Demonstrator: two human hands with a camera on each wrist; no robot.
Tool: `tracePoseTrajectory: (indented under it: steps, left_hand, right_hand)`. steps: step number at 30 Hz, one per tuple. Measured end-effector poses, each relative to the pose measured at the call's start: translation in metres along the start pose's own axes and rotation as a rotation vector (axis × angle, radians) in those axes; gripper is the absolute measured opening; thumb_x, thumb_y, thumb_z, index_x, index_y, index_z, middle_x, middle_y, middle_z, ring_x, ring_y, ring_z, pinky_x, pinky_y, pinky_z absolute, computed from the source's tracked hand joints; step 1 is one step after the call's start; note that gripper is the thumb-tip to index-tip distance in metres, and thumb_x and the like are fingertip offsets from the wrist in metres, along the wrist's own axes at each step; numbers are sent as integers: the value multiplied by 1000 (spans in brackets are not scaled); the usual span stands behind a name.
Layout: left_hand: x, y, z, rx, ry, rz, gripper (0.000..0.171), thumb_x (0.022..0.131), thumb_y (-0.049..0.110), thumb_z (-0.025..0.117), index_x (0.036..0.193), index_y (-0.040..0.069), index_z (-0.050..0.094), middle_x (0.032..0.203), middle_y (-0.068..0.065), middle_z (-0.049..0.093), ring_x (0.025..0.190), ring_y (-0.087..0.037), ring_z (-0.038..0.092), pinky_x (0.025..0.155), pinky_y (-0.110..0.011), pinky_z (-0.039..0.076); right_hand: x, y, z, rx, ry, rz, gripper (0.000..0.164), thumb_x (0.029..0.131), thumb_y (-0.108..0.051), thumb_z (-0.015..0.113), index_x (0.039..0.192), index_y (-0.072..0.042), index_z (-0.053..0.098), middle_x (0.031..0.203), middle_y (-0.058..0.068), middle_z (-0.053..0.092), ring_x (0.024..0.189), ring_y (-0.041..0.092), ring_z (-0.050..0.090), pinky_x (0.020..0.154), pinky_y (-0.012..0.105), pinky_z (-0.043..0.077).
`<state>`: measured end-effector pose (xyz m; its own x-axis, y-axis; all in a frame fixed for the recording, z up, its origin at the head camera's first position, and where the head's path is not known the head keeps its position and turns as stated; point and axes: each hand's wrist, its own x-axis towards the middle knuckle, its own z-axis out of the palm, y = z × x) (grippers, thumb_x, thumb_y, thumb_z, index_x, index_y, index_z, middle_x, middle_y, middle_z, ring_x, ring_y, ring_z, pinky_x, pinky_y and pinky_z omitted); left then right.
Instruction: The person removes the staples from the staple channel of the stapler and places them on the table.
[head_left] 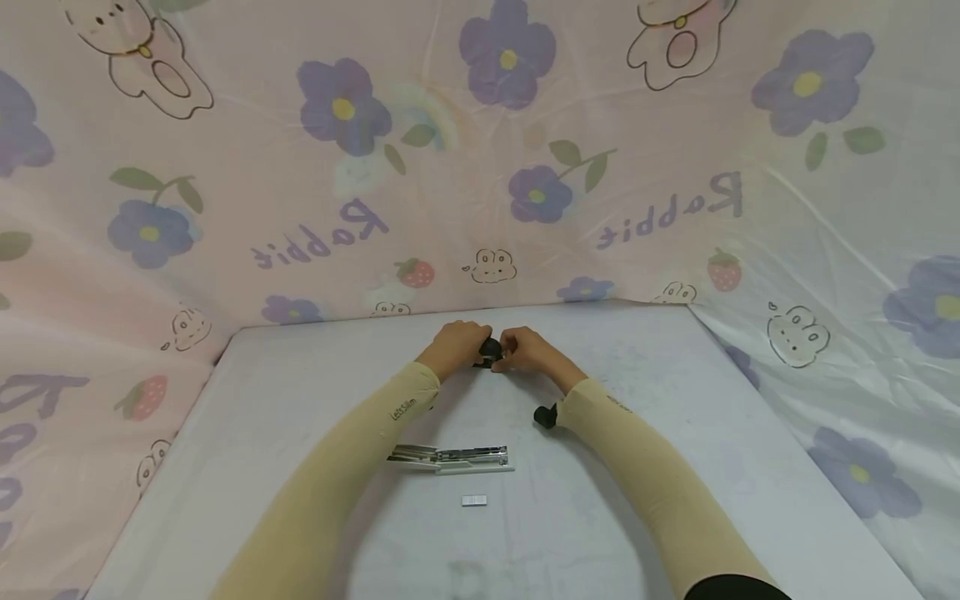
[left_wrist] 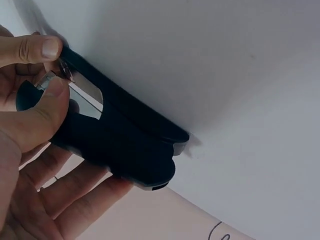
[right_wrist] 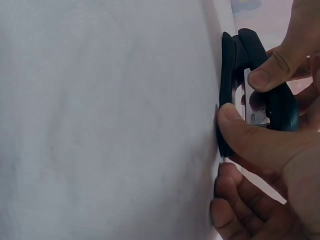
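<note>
Both hands are on a dark stapler [head_left: 491,348] near the far side of the white table. My left hand [head_left: 453,346] grips its upper arm; in the left wrist view the thumb lies on one side and the other fingers reach beneath. In the right wrist view my right hand [right_wrist: 275,160] pinches the base by its end, thumb flat against it. The stapler's arm [right_wrist: 285,105] and base [right_wrist: 226,90] stand apart at that end, with metal parts showing in the gap. In the head view the hands cover most of the stapler.
A second, pale stapler [head_left: 472,458] lies unfolded on the white table [head_left: 637,517], its metal channel exposed, partly behind the left sleeve. Closer to me sits a small block of staples [head_left: 474,501]. A black rounded object [head_left: 546,416] is beside the right sleeve. Patterned cloth [head_left: 450,183] hangs behind.
</note>
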<state>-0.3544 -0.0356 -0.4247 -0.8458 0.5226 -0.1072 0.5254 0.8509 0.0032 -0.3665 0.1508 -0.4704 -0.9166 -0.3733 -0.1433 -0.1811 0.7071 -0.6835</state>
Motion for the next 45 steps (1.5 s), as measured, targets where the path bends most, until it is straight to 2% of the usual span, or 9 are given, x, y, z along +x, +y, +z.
tracePoseTrajectory:
  steps: [6,10,17,26,30,35,39,45]
  left_hand:
    - [-4,-25,-12,-263,-5,-5,43,100,25,80,137,12,62,134,-11,71,121,-28,67,107,-47,52]
    - [-10,-35,-18,-366,-8,20,45,100,24,79,138,8,60,136,-15,69,123,-29,66,108,-48,51]
    - [-20,-42,-16,-401,-2,-15,46,102,24,77,139,6,58,133,-15,69,120,-29,67,106,-47,53]
    - [-29,-55,-19,-412,87,-20,49,102,22,77,141,-2,57,131,-18,67,119,-31,65,105,-44,53]
    - [-37,-60,-17,-488,110,-6,51,103,16,75,146,6,51,137,-20,66,123,-33,66,105,-46,54]
    - [-44,-67,-12,-559,137,14,50,103,12,74,144,11,45,138,-22,65,122,-36,67,100,-48,57]
    - [-48,-72,-12,-581,172,12,48,102,10,75,140,6,46,132,-23,65,117,-36,68,95,-47,59]
    - [-52,-75,-15,-591,231,4,47,99,6,78,136,-1,51,134,-23,58,120,-36,61,100,-48,56]
  right_hand:
    - [-1,3,-3,-18,15,-3,30,90,-18,89,111,-5,71,89,5,62,83,18,55,76,32,44]
    - [-1,3,-4,-15,20,-11,31,90,-17,89,112,-5,72,89,5,62,83,18,54,77,32,43]
    - [1,1,1,11,5,-20,29,90,-17,89,110,-6,71,87,3,61,81,17,54,76,31,44]
    - [3,5,1,11,17,-28,29,90,-18,89,108,-7,71,89,4,60,84,18,54,75,31,43]
    - [2,4,2,15,13,-28,30,90,-18,90,109,-6,70,88,4,60,83,18,53,75,31,43]
    - [-1,4,3,21,6,-24,29,91,-18,89,110,-6,70,87,4,59,82,17,53,75,31,43]
    - [-2,4,3,24,11,-33,29,91,-18,89,110,-5,70,87,4,59,82,17,52,75,31,43]
    - [-3,3,3,22,22,-49,29,91,-17,88,110,-5,69,87,4,59,82,18,52,75,32,43]
